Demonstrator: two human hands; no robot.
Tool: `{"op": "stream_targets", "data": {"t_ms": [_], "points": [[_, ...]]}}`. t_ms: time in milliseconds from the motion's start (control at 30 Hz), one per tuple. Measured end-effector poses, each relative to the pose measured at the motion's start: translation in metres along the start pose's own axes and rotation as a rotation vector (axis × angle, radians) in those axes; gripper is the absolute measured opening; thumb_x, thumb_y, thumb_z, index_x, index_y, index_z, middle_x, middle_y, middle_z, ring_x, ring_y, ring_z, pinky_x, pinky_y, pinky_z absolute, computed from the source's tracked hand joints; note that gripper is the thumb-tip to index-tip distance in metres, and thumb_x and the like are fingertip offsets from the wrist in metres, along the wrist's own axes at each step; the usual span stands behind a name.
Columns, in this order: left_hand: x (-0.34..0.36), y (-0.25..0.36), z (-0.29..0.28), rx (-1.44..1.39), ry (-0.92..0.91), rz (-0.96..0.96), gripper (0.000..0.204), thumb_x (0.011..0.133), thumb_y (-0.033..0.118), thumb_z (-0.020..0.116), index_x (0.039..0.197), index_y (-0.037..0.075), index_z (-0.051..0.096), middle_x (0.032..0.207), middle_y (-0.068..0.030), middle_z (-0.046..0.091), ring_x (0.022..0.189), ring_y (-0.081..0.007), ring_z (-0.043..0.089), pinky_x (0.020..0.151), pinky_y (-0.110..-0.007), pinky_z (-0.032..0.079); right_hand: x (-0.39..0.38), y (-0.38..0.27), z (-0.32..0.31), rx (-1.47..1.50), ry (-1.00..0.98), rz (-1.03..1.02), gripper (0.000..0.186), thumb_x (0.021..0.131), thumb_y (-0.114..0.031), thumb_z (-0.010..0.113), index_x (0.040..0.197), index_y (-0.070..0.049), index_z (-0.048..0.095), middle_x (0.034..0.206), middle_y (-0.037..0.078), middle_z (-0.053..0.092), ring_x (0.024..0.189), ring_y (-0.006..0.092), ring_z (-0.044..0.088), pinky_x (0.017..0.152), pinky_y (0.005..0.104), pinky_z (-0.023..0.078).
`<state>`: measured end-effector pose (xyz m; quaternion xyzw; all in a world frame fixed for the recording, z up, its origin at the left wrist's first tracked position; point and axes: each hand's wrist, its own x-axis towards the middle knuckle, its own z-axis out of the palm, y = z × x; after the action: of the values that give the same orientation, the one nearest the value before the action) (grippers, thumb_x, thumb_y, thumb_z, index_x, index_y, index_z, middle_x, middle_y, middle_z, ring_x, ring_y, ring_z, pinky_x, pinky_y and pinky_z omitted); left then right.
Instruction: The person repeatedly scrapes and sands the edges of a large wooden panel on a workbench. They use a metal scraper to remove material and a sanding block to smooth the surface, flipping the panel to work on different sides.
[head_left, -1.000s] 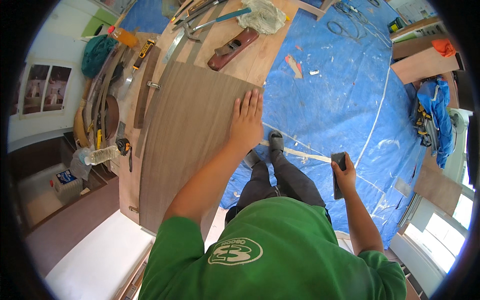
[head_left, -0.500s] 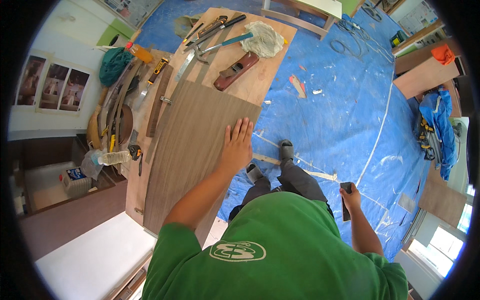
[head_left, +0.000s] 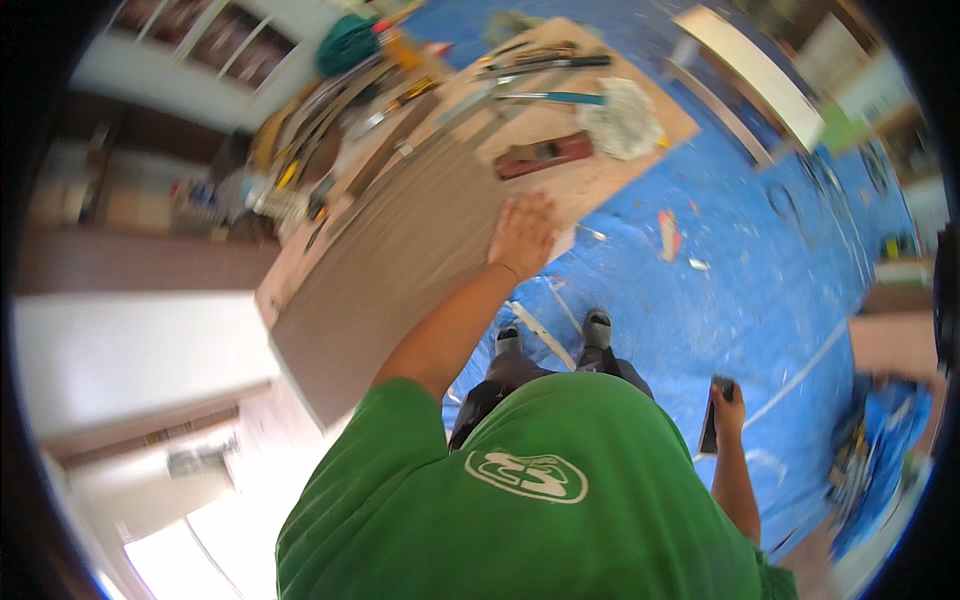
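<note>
My left hand [head_left: 524,233] lies with its palm down and fingers stretched out on a brown wood-grain panel [head_left: 390,260], near the panel's far right corner. Off to the right and well away from the bench, my right hand [head_left: 733,408] is wrapped round a dark, long, flat block-like tool [head_left: 709,428]. Its exact kind is unclear. Just beyond my left hand, a reddish-brown hand plane [head_left: 545,156] rests on the pale board [head_left: 585,188] under the panel. Farther back lie a hammer [head_left: 560,98] with a blue-green handle and a crumpled whitish cloth [head_left: 622,118].
More hand tools [head_left: 545,62] lie at the board's far end. Wood strips and a clear bottle [head_left: 278,203] crowd the bench's left side. Blue sheeting [head_left: 640,290] covers the floor round my feet. A pale-topped wooden stand [head_left: 755,70] is at the far right. Motion blurs the edges.
The view has swung, so the bench appears turned clockwise. My left hand is now nearer the panel's far corner. My right hand still holds the dark tool.
</note>
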<state>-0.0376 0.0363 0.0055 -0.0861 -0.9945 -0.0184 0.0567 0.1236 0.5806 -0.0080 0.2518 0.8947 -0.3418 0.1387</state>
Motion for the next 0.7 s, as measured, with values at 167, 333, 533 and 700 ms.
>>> {"op": "stream_targets", "data": {"t_ms": [167,333,533,700], "points": [[-0.084,0.019,-0.016,-0.007,-0.142,-0.091,0.067,0.105,0.036,0.044,0.164,0.010,0.025,0.173,-0.0104,0.017,0.159,-0.0290,0.015,0.129,-0.051,0.009,0.064,0.061,-0.012,-0.291,-0.156,-0.085,0.067,0.084,-0.039,0.081,0.133,0.003,0.062,0.118,0.024,0.072,0.111,0.0389,0.068,0.097,0.0440,0.052],[-0.162,0.046,-0.016,0.017,-0.176,-0.468,0.072,0.103,0.030,0.048,0.165,0.010,0.019,0.174,-0.0081,0.012,0.161,-0.0265,0.009,0.130,-0.049,0.007,0.156,0.073,-0.019,-0.288,-0.236,-0.220,0.056,0.084,-0.044,0.082,0.115,0.001,0.070,0.106,0.017,0.074,0.096,0.0307,0.070,0.086,0.0414,0.055],[-0.221,0.059,-0.032,-0.025,-0.207,-0.778,0.080,0.099,0.030,0.055,0.166,0.012,0.017,0.174,-0.0077,0.011,0.161,-0.0259,0.008,0.130,-0.047,0.005,0.199,-0.042,-0.012,-0.138,-0.310,-0.242,0.073,0.083,-0.042,0.084,0.135,0.003,0.061,0.123,0.016,0.069,0.111,0.0284,0.065,0.097,0.0390,0.050],[-0.282,0.052,-0.030,0.006,-0.167,-0.961,0.084,0.097,0.029,0.059,0.167,0.013,0.014,0.175,-0.0077,0.009,0.161,-0.0260,0.006,0.130,-0.048,0.004,0.167,-0.125,0.000,-0.110,-0.443,-0.293,0.076,0.078,-0.033,0.089,0.137,0.002,0.057,0.117,0.010,0.068,0.100,0.0229,0.064,0.088,0.0371,0.053]]}}
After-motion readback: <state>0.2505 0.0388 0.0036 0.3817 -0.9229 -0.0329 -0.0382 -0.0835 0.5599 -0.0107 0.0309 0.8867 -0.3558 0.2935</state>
